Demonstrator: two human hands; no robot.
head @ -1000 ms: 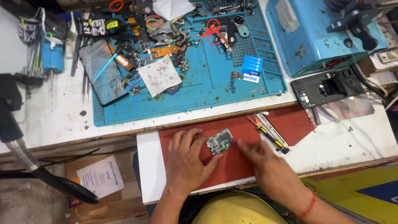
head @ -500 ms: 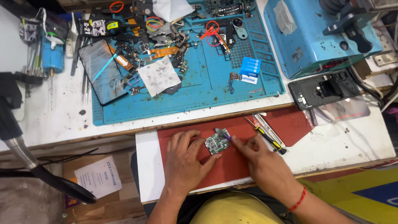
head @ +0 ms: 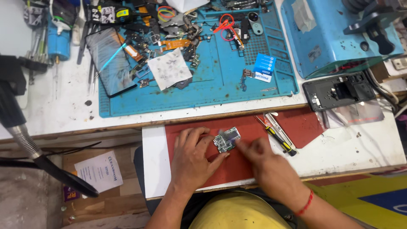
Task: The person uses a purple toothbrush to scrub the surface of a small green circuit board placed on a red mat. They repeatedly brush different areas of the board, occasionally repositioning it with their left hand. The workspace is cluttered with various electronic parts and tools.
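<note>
Already a small circuit board (head: 227,139) is laid bare on the red mat (head: 296,123), pinned flat by the spread left hand (head: 193,159); whether anything is pinched in the blurred right hand (head: 258,159) cannot be told. Screwdrivers (head: 277,136) lie unused nearby, so work appears midway.

The small circuit board (head: 227,139) at centre looks green with glinting metal parts, lying on a matt red mat (head: 296,125). At upper centre, the blue work mat (head: 220,89) appears rubbery and scuffed, and the white paper scrap (head: 169,68) on it is smudged.

Circuit board (head: 227,139) on mat (head: 305,123), between hands
</note>
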